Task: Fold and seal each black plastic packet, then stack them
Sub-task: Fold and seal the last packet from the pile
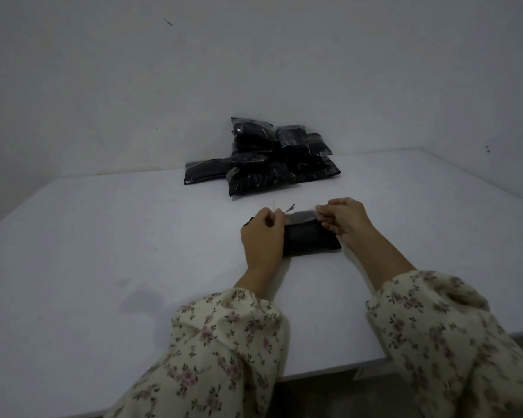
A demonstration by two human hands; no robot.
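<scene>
A black packet (311, 240) lies on the white table (103, 236). The left hand (263, 233) pinches its far flap at 9 o'clock, the right hand (343, 221) at 3 o'clock, fingers curled tight. A heap of finished packets (260, 164) sits at 12 o'clock.

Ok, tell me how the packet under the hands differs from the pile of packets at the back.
The near packet lies alone; the pile holds several overlapping ones by the wall. The left hand and right hand pinch the near packet's top edge; nothing touches the pile. Both are black plastic on the white table.
</scene>
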